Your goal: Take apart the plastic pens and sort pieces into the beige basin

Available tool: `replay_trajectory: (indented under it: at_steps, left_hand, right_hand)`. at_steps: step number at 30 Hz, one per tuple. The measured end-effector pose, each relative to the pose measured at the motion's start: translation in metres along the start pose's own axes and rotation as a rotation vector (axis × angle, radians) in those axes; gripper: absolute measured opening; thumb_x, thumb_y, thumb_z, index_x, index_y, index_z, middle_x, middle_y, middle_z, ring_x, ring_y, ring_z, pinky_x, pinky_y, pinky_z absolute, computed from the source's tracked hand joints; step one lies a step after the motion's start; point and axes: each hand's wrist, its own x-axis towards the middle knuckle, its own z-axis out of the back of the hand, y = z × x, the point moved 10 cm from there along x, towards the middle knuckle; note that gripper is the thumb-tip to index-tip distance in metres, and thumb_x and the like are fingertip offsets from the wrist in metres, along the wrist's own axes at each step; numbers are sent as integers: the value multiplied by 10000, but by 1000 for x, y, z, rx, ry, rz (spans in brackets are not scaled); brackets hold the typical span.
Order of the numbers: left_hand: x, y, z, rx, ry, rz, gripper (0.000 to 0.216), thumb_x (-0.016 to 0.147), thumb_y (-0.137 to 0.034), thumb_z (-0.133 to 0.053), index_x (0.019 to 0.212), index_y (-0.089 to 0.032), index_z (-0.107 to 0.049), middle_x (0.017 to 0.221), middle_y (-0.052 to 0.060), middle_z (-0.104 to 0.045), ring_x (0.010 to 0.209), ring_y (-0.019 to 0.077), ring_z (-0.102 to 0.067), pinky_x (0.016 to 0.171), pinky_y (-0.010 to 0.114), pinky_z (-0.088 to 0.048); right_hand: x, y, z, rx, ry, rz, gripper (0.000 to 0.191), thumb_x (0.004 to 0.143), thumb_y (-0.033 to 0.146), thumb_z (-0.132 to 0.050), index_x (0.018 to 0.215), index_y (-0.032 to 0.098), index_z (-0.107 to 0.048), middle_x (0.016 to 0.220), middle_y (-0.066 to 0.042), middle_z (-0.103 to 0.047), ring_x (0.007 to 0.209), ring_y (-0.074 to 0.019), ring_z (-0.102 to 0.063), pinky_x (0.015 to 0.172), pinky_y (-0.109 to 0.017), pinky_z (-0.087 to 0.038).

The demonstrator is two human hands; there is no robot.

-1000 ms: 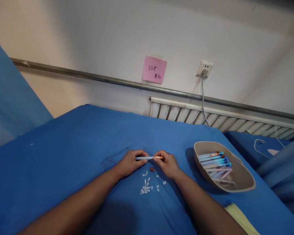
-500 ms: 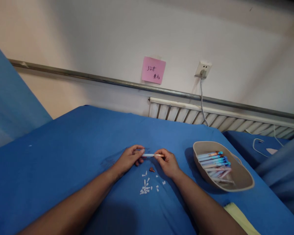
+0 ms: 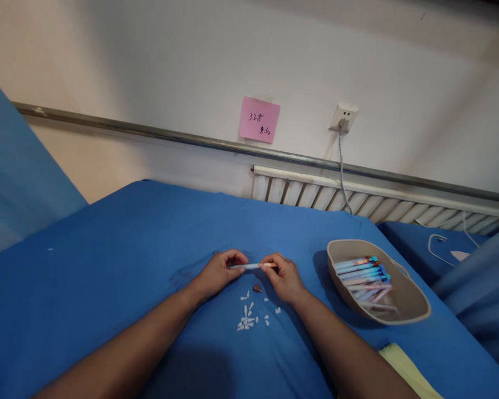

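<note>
A thin pale-blue pen with an orange end lies level between both hands, just above the blue cloth. My left hand pinches its left end with curled fingers. My right hand pinches the orange right end. Below the pen sits a small brown cap. Nearer to me several small white bits lie scattered on the cloth.
The blue-covered table fills the foreground. A beige oval tray at the right holds several blue and pink pens. A yellow cloth lies at the front right. Behind are a radiator, a wall socket with cable and a pink note.
The hands closed in on the pen half a second ago, hiding most of it, and have drawn apart again; the pen shows as before. Nothing else moved.
</note>
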Motion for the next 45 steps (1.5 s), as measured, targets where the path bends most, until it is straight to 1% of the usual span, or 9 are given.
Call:
replay_trajectory:
  at_steps: [4,8,12,19,23,27,35,40,45]
  left_hand:
    - [-2,-6,-3,-7,34,-14,391,732,-398,-639,1037,-155,-606,931,63,-665,844,197,-605,748,310,-466]
    - [-7,-10,-17,135,172,-33,284,804,-388,-557,936,-165,-672,837,31,-674,793,181,-596,741,286,-452]
    - [-7,-12,-14,147,146,-54,230,782,-357,-586,891,-170,-664,837,15,-672,803,180,-599,743,273,-454]
    - [-11,-17,-24,114,256,-101,234,809,-328,-567,973,-183,-650,951,34,-677,897,190,-600,831,300,-445]
    - [-5,-9,-9,18,127,-47,239,780,-367,-599,919,-174,-605,916,36,-667,856,183,-601,802,304,-455]
    - [1,1,3,-124,30,-8,276,752,-374,-634,917,-171,-547,922,50,-664,817,162,-604,800,311,-459]
    - [0,4,3,-163,24,30,313,723,-383,-668,907,-166,-537,878,42,-657,727,139,-602,722,281,-468]
    - [1,5,1,-145,57,26,331,712,-402,-675,901,-169,-537,874,43,-662,712,137,-595,703,274,-460]
    - [1,4,-1,-135,78,8,304,708,-392,-672,871,-172,-541,857,32,-667,693,133,-589,694,274,-452]
  right_hand:
    - [0,3,-1,-5,14,20,117,849,273,-541,843,201,-634,807,-14,-630,751,-141,-579,703,-251,-429]
    - [-1,-2,-7,63,33,-18,116,820,270,-574,897,196,-618,826,-15,-641,757,-141,-590,712,-259,-447]
    - [-1,-11,-11,325,10,-103,260,774,282,-621,1005,189,-545,836,-20,-634,737,-139,-600,689,-266,-478]
    - [1,-6,-16,588,100,-140,384,719,282,-665,1056,213,-495,928,-40,-636,772,-139,-612,718,-291,-489]
    - [0,-16,-13,483,163,-195,326,686,286,-683,965,197,-538,850,-12,-623,667,-108,-572,637,-255,-467]
    - [-9,-16,-25,219,353,-195,170,711,250,-681,835,184,-585,654,36,-576,558,-90,-508,528,-205,-403]
    - [-17,33,-32,-251,390,183,137,783,119,-567,865,205,-635,782,-16,-596,717,-137,-532,675,-246,-402]
    - [-9,22,-21,-174,294,132,200,816,151,-535,980,221,-626,807,-15,-599,708,-134,-543,677,-251,-419]
    - [2,-17,-15,222,169,-112,79,803,237,-533,869,203,-559,674,27,-553,604,-114,-528,593,-234,-433]
